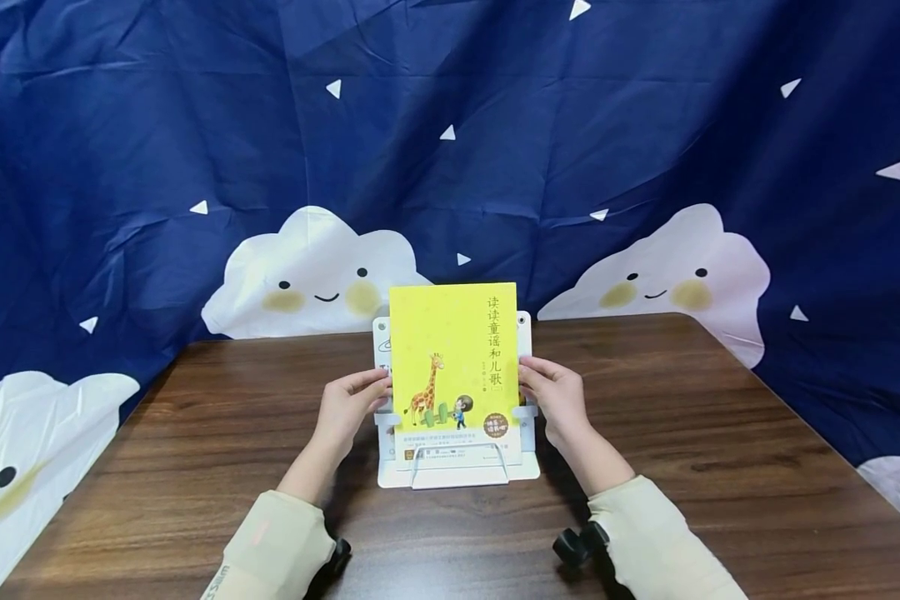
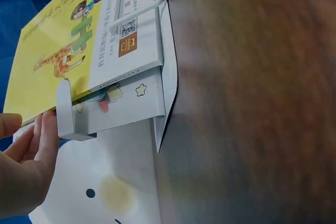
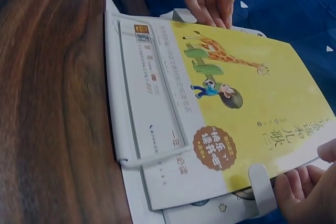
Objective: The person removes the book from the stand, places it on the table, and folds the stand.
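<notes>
A yellow book (image 1: 450,358) with a giraffe and a child on its cover stands upright on a white book stand (image 1: 459,477). A wire bar crosses the book's lower front, and white side clips (image 2: 65,111) reach up at both edges. My left hand (image 1: 351,406) grips the book's left edge just above one clip, its fingers partly hidden behind. Opposite it, my right hand (image 1: 557,398) grips the right edge at about the same height. Its fingers (image 3: 296,184) lie behind the cover's edge beside the other clip (image 3: 261,188).
The stand rests on a dark wooden table (image 1: 720,433). Behind the table hangs a blue cloth (image 1: 450,167) with smiling clouds and white triangles. A black device (image 1: 579,546) shows beneath the right sleeve.
</notes>
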### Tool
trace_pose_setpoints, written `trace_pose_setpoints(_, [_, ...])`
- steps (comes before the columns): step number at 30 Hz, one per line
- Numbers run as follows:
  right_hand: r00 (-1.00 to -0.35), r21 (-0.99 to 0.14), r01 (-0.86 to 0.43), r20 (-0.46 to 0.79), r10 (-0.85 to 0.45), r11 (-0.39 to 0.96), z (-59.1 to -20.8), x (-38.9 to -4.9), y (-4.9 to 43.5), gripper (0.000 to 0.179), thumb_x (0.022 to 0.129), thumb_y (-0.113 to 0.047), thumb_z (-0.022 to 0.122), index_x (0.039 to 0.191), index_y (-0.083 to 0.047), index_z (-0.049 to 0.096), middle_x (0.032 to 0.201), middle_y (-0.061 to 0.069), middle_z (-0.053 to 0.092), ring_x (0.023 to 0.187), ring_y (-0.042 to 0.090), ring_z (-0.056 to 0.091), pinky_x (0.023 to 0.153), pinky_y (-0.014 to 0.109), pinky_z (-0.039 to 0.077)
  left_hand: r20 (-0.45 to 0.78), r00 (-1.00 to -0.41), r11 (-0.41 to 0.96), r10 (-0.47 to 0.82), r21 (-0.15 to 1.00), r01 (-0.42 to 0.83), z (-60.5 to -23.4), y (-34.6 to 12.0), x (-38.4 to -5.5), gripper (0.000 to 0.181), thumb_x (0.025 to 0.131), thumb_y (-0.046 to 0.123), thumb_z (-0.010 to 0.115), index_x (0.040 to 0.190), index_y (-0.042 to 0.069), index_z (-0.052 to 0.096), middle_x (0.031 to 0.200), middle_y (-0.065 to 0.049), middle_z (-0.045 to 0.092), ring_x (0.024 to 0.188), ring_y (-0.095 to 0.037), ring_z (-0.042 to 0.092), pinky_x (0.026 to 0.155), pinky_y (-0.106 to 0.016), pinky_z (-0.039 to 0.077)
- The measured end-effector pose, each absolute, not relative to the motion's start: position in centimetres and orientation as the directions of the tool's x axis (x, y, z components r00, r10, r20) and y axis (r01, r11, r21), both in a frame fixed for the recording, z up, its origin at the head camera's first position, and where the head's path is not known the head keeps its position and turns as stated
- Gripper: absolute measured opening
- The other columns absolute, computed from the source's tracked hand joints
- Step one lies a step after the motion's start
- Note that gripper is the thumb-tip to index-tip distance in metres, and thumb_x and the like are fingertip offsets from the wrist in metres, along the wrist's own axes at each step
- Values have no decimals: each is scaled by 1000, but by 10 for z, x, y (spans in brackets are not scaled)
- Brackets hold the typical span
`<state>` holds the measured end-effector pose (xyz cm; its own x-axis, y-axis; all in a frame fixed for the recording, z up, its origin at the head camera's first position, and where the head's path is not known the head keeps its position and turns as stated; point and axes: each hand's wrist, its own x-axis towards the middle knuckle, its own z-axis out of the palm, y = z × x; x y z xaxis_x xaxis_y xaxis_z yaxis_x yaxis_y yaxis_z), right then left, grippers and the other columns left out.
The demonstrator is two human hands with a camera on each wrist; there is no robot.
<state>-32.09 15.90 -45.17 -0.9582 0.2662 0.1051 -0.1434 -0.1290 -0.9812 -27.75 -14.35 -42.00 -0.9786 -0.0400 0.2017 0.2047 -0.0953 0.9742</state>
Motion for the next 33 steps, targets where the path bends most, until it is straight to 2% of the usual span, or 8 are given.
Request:
trace_pose_setpoints(3, [-954, -987, -135, 105, 282, -87, -455, -323, 158, 35, 65, -32, 74, 95, -14, 67, 94, 5, 61, 82, 20, 59, 67, 29, 50, 206, -978, -71, -21, 976, 207, -402, -138, -264, 24, 81, 9, 60, 101, -4, 61, 93, -15, 61, 80, -18, 60, 69, -29, 49])
trace_pose_setpoints(5, [-951, -990, -128, 107, 289, -54, -456, -324, 158, 32, 67, -33, 72, 95, -16, 67, 95, 3, 61, 82, 19, 59, 68, 29, 49, 171, -984, -23, -42, 985, 172, -378, -130, -246, 22, 81, 1, 56, 100, -9, 59, 94, -19, 60, 79, -19, 60, 71, -31, 49])
trace_pose_setpoints(9, [-952, -994, -111, 104, 289, -9, -456, -326, 157, 27, 71, -31, 69, 95, -17, 67, 95, 1, 60, 82, 18, 58, 69, 30, 48, 111, -991, 89, -78, 991, 104, -357, -122, -234, 23, 80, -1, 56, 101, -10, 59, 96, -20, 58, 79, -18, 58, 74, -34, 47])
trace_pose_setpoints(13, [-953, -995, -103, 97, 287, -5, -454, -326, 155, 24, 72, -27, 68, 94, -17, 67, 95, 0, 60, 83, 17, 57, 70, 31, 48, 87, -993, 161, -78, 984, 74, -354, -121, -234, 22, 80, 2, 59, 100, -7, 61, 96, -17, 58, 78, -16, 55, 75, -33, 47])
trace_pose_setpoints(18, [-949, -996, -84, 84, 305, 12, -452, -322, 152, 18, 77, -22, 65, 95, -19, 65, 97, -1, 59, 86, 15, 54, 72, 32, 45, 105, -990, 225, -90, 971, 82, -355, -120, -235, 20, 79, 2, 59, 97, -6, 62, 90, -14, 60, 74, -14, 53, 70, -30, 48])
trace_pose_setpoints(28, [-940, -997, -70, 69, 333, 9, -447, -319, 149, 17, 78, -19, 64, 94, -17, 65, 99, -1, 56, 86, 16, 55, 73, 33, 45, 150, -974, 265, -167, 959, 103, -359, -116, -238, 14, 77, 4, 61, 89, -3, 65, 80, -10, 61, 68, -14, 53, 62, -25, 48])
trace_pose_setpoints(33, [-931, -998, -56, 65, 359, 33, -442, -318, 146, 15, 79, -17, 63, 94, -16, 65, 97, 0, 56, 84, 16, 54, 69, 30, 47, 152, -968, 272, -198, 958, 94, -360, -113, -238, 13, 77, 5, 62, 87, -2, 65, 79, -9, 60, 69, -15, 53, 61, -24, 49])
